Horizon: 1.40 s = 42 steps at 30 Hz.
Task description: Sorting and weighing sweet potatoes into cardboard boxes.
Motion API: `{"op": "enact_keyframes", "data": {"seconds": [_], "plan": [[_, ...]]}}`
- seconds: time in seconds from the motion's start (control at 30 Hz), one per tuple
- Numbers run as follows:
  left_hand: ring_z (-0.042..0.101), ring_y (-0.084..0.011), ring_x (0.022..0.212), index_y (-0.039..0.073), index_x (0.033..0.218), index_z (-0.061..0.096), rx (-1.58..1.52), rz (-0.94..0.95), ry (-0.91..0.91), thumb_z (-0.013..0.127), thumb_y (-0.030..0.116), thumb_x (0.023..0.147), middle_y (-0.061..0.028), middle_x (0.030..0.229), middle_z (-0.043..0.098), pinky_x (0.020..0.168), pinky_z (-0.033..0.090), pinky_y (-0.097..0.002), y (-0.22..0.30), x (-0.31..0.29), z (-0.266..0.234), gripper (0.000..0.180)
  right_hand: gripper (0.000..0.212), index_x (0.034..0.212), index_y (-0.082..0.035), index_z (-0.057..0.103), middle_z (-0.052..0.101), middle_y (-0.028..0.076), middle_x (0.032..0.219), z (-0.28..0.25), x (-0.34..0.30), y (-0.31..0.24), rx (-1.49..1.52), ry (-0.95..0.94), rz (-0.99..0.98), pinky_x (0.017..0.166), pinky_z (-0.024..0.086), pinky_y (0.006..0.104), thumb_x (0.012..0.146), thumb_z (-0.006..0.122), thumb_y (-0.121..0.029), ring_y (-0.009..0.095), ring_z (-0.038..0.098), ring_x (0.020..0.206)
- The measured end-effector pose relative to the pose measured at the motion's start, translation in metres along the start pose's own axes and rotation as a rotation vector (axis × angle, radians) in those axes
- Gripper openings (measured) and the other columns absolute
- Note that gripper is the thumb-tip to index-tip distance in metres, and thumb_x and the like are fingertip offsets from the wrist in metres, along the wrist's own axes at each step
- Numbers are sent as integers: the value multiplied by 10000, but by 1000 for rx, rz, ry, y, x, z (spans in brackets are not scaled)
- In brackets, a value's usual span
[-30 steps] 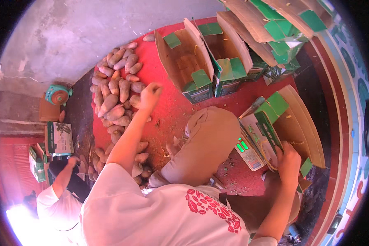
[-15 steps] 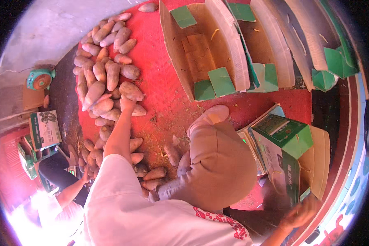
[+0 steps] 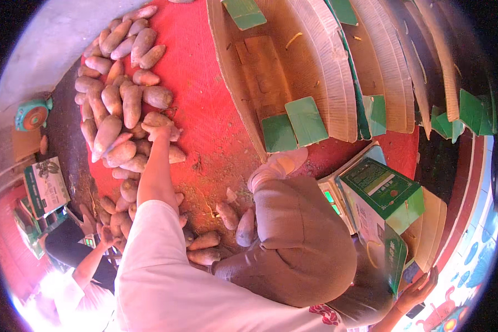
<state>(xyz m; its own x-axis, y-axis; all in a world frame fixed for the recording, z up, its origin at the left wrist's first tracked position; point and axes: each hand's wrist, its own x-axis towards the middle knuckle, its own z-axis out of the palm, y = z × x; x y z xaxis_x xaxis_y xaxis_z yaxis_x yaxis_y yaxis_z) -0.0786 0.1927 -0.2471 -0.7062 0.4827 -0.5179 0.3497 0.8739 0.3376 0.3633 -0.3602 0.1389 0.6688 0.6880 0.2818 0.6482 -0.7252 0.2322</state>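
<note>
- Left hand [image 3: 159, 131]: fingers curled over one reddish-brown sweet potato [image 3: 159, 119] at the near edge of the sweet potato heap [image 3: 116, 105] on the red mat [image 3: 205, 110]; picking is in hand.
- Next, judged: lift it clear without dislodging its neighbours.
- Right hand [image 3: 418, 288]: fingers spread against the green-and-brown cardboard box [image 3: 384, 205].
- Grip detail blurred; the scale is mostly hidden.

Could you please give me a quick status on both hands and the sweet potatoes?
Left hand closed on a sweet potato at the pile. Right hand steadies the green carton on the scale. Bent knee between them.
</note>
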Motion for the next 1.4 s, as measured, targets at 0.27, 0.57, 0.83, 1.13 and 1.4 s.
{"op": "enact_keyframes", "data": {"seconds": [0.27, 0.57, 0.83, 1.13, 1.4], "plan": [[537, -302, 1067, 214, 1401, 166, 1680, 1386, -74, 618, 367, 723, -209, 1134, 512, 829, 471, -453, -84, 44, -47, 829, 255, 1096, 36, 532, 535, 193, 1133, 28, 6, -6, 139, -34, -87, 936, 388, 410, 921, 432, -120, 335, 508, 1075], [489, -298, 1080, 189, 1344, 317, 1068, 496, -201, 697, 217, 734, -100, 1269, 435, 785, 511, -403, -173, -79, -91, 720, 186, 1003, 45, 559, 568, 173, 1071, 36, 11, -5, 284, -33, -88, 878, 416, 389, 882, 454, -49, 324, 547, 990], [570, -169, 875, 82, 1343, 320, 70, 57, -1163, 606, 202, 836, -92, 1076, 542, 714, 516, -344, -143, -152, -140, 594, 133, 949, 12, 569, 569, 180, 978, 35, 9, -12, 493, 52, -7, 794, 447, 375, 827, 524, -12, 346, 558, 910], [603, -231, 778, 22, 1285, 358, -227, 675, -1346, 702, 432, 700, -139, 993, 589, 635, 496, -291, -29, -301, -193, 793, 150, 870, 5, 595, 603, 163, 841, 11, 0, -40, 860, -34, -2, 708, 465, 386, 764, 619, -98, 337, 587, 804], [556, -211, 980, 42, 1313, 345, -74, 1218, -1713, 733, 334, 672, -125, 1179, 494, 731, 493, -296, 26, -526, -173, 804, 142, 810, -56, 526, 545, 84, 708, 18, -31, -67, 596, -113, -293, 640, 461, 340, 686, 589, -82, 245, 569, 699]]}}
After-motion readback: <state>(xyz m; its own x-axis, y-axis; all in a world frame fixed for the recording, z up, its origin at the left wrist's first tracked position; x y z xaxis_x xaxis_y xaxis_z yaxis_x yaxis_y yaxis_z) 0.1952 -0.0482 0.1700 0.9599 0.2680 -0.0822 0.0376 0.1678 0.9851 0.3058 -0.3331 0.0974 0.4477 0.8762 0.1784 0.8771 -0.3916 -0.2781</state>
